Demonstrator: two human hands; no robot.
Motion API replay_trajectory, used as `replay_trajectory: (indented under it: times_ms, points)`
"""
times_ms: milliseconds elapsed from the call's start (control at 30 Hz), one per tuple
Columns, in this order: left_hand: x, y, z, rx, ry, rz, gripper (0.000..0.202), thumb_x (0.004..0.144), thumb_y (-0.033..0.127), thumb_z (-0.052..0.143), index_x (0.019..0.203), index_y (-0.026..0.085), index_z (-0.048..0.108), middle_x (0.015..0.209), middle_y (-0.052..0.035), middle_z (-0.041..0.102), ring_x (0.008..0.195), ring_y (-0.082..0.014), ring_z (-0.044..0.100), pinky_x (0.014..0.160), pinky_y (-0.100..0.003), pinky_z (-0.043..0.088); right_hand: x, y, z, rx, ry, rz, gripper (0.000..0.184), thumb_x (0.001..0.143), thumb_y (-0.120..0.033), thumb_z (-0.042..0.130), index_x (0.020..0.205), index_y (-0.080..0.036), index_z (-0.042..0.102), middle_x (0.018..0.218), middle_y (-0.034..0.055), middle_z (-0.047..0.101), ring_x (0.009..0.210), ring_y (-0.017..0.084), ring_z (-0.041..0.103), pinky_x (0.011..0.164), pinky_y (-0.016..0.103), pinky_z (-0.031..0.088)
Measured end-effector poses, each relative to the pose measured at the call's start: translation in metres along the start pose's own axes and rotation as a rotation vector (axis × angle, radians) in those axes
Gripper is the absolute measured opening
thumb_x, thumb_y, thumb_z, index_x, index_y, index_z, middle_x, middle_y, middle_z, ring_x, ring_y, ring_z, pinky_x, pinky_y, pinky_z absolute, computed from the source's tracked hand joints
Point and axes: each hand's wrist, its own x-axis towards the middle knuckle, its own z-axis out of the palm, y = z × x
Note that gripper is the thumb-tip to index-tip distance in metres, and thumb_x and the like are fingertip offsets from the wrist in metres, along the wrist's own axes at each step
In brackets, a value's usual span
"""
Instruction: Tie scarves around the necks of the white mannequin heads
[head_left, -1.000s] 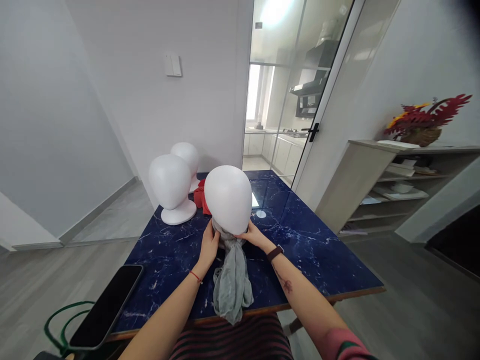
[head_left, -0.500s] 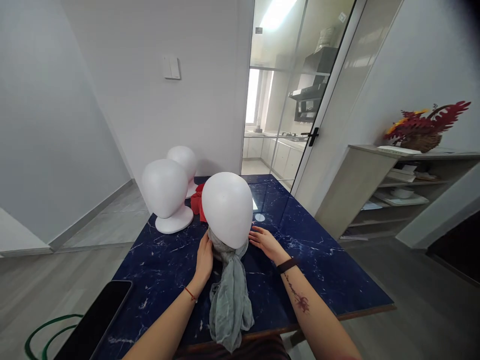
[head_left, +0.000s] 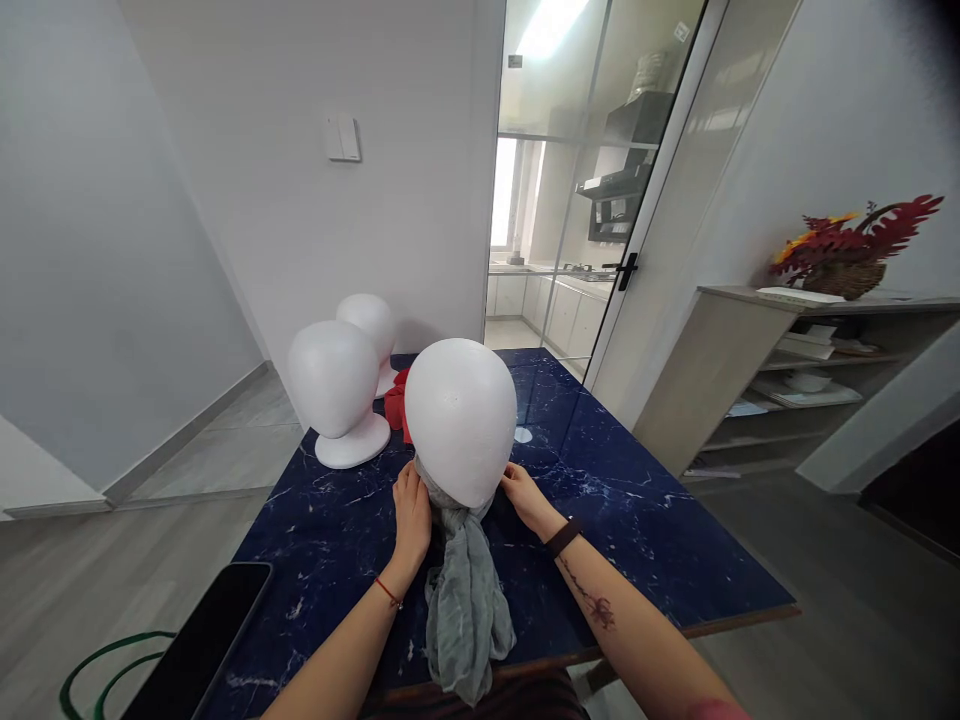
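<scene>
Toward the near side of the table (head_left: pixel 615 520), a scarf (head_left: pixel 469 600) wraps the neck of a white head (head_left: pixel 461 415)

Below the head's chin, the grey scarf gathers into a bunch and falls toward us, its loose end reaching the table's front edge. The head stands between our two hands, its base out of sight. Our left hand (head_left: pixel 412 510) lies along the left side of the neck, fingers bent against the scarf; its grip is half curled, and we cannot tell whether any fabric is caught in it. Our right hand (head_left: pixel 528 497) is on the other side, fingertips close together at the edge of the head; that grip is nearly closed, yet the tips are partly hidden, so we cannot tell whether it has hold of the scarf. We wear a thin red bracelet (head_left: pixel 388 592) on the left wrist and a dark band (head_left: pixel 564 537) on the right.

To our left on the table are a second head (head_left: pixel 334 380) on its round base and, behind it, a third head (head_left: pixel 367 325). Red cloth (head_left: pixel 395 408) lies beside them, partly hidden by the nearest head. By the table's left near corner we see a phone (head_left: pixel 202 640), with a green cord (head_left: pixel 112 655) looping next to it. Beyond the table is a glass door (head_left: pixel 551 200); to our right, a shelf (head_left: pixel 720 370) carries a basket (head_left: pixel 844 280) of red and yellow flowers (head_left: pixel 855 238).
</scene>
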Motion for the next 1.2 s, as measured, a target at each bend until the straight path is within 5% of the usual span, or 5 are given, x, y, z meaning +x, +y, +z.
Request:
replay_trajectory:
  times_ms: [200,467,833,1000,1200]
  points:
    - [-0.003,-0.010,0.003,-0.090,0.034,-0.038,0.034,0.088,0.025,0.032,0.111,0.021,0.058,0.121,-0.0079,0.056,0.119,-0.0205,0.043,0.108,-0.041,0.025,-0.004,0.003,0.006,0.351,0.047,0.268,0.034,0.066,-0.037,0.074,0.092,-0.022,0.057,0.063,-0.0054,0.061,0.051,0.009,0.052,0.058,0.025,0.045]
    - [0.000,-0.014,0.004,-0.125,0.031,-0.103,0.038,0.091,0.034,0.029,0.112,0.021,0.057,0.121,-0.0086,0.056,0.117,-0.0213,0.044,0.105,-0.040,0.027,-0.005,0.000,0.016,0.439,-0.014,0.454,0.022,0.082,-0.037,0.056,0.076,-0.016,0.060,0.064,0.0002,0.064,0.058,0.011,0.058,0.061,0.025,0.047]
    - [-0.002,0.010,0.003,-0.203,-0.021,-0.031,0.039,0.090,0.038,0.039,0.125,0.022,0.049,0.133,-0.0091,0.047,0.127,-0.0215,0.036,0.109,-0.041,0.023,-0.002,-0.001,-0.001,0.487,0.020,0.377,0.018,0.078,-0.036,0.059,0.074,-0.018,0.060,0.063,-0.0010,0.064,0.059,0.012,0.059,0.064,0.026,0.047]
    - [-0.001,0.005,0.008,-0.213,-0.047,-0.091,0.038,0.089,0.036,0.041,0.121,0.020,0.052,0.128,-0.0102,0.050,0.124,-0.0229,0.039,0.107,-0.043,0.025,-0.002,-0.006,-0.002,0.522,-0.001,0.378,0.026,0.084,-0.042,0.047,0.082,-0.019,0.060,0.073,0.0022,0.067,0.065,0.015,0.062,0.065,0.029,0.048]
    - [-0.003,0.001,0.008,-0.160,-0.016,-0.118,0.037,0.089,0.036,0.040,0.121,0.022,0.051,0.125,-0.0090,0.051,0.119,-0.0224,0.041,0.105,-0.042,0.027,-0.003,-0.005,0.005,0.423,0.014,0.342,0.026,0.075,-0.044,0.056,0.085,-0.021,0.058,0.080,0.0028,0.069,0.080,0.019,0.064,0.069,0.029,0.049]
